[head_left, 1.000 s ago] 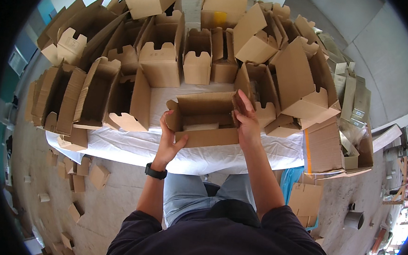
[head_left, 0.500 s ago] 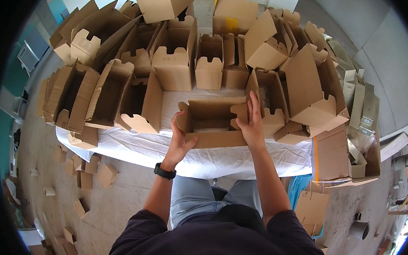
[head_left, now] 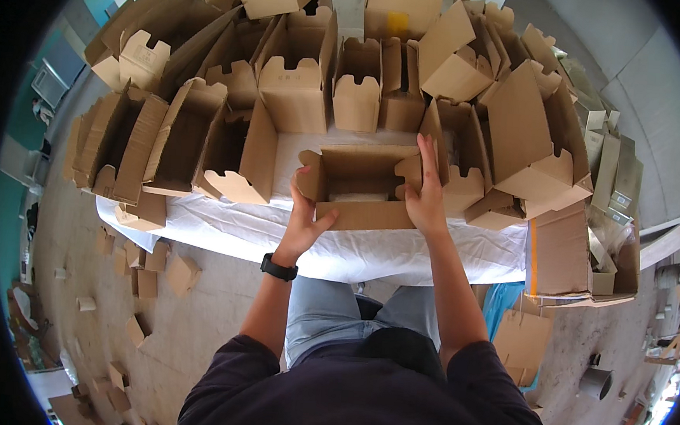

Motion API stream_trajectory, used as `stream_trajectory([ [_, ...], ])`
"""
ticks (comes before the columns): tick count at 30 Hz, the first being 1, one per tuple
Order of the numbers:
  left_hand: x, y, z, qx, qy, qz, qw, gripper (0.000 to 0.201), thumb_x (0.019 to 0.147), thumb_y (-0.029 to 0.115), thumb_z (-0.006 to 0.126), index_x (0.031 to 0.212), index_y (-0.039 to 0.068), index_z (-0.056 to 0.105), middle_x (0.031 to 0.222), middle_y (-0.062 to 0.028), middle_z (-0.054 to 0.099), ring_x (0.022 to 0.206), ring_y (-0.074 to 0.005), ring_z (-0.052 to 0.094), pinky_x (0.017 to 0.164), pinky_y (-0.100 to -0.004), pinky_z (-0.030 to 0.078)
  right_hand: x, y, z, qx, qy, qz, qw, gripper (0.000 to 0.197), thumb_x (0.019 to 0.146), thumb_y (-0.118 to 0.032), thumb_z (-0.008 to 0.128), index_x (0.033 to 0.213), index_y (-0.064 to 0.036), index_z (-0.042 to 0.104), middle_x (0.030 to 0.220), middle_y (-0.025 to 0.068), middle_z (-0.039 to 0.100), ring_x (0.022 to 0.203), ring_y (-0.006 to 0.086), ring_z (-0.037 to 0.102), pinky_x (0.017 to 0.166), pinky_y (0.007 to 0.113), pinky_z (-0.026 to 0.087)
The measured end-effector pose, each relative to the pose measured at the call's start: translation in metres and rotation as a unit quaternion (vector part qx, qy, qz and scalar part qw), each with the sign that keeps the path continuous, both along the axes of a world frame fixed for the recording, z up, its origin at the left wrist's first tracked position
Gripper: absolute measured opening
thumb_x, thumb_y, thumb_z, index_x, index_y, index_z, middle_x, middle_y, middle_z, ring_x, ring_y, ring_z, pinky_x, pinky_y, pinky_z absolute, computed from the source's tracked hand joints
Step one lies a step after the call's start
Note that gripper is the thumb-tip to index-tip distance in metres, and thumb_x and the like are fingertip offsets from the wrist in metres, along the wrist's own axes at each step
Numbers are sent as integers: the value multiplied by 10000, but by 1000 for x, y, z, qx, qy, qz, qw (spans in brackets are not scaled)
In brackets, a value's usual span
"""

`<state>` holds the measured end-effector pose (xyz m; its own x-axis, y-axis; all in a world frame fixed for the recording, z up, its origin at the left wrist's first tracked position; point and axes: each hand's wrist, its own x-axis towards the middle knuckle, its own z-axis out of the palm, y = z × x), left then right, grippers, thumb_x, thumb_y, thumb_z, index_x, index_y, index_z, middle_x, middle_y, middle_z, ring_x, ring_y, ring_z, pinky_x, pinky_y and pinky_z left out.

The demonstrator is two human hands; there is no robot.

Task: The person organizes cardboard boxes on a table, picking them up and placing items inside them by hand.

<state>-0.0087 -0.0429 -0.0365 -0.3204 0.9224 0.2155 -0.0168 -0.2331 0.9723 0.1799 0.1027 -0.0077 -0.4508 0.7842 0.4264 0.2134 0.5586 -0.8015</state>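
Observation:
An open, oblong cardboard box [head_left: 367, 216] sits in front of me at the near part of the cloth-covered table. My left hand [head_left: 304, 224] closes on its left end, with the fingers along the end flap and the thumb at the near wall. At the right end, my right hand [head_left: 427, 208] presses against the box, its fingers stretched upward and its thumb by the notched end flap [head_left: 410, 176]. Something pale and flat [head_left: 358, 198] lies on the floor of the box; its kind cannot be made out.
Rows of open cardboard boxes [head_left: 293, 93] stand behind and on both sides on the white cloth [head_left: 222, 225]. A large carton [head_left: 559, 253] with long silvery boxes stands at the right. Small cardboard pieces [head_left: 184, 275] lie on the floor at left.
The whole view has shifted slightly, so the table and boxes appear higher. Both hands stay on the box's ends, and more of the pale thing inside shows.

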Motion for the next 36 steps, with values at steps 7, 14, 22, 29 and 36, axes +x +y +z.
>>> stream_trajectory([
  [7,2,0,-2,9,-16,-2,1000,913,774,-114,599,1485,163,96,1502,-133,247,1415,-254,236,1168,-389,175,5,-4,7,85,-48,-26,995,662,729,152,588,1334,-79,448,1518,156,326,1379,365,356,1079,396,386],
  [14,0,1,-4,12,-17,-7,1000,927,761,-166,596,1464,164,90,1443,-119,306,1372,-230,300,1149,-379,226,27,-6,22,185,-229,-3,956,413,830,85,540,1234,3,546,1343,160,519,1260,353,489,1025,405,439],
  [22,1,1,-6,17,-20,-4,1000,924,760,-174,587,1460,165,88,1443,-117,304,1373,-232,303,1149,-384,229,44,-24,34,248,-283,21,926,489,818,86,495,1300,9,524,1349,138,530,1247,305,513,995,370,469],
  [29,-2,1,-2,1,-15,-16,1000,959,773,-155,599,1496,160,53,1508,-143,241,1417,-263,258,1167,-407,206,40,-31,23,240,-313,-12,919,474,826,53,522,1299,12,525,1383,113,507,1203,281,541,974,352,486],
  [36,-10,-6,-3,79,109,-45,990,961,895,327,648,1550,110,-21,1600,-194,130,1480,-333,144,1191,-418,108,39,-26,17,224,-301,0,927,496,809,33,562,1302,11,524,1393,115,499,1203,283,538,971,359,486],
])
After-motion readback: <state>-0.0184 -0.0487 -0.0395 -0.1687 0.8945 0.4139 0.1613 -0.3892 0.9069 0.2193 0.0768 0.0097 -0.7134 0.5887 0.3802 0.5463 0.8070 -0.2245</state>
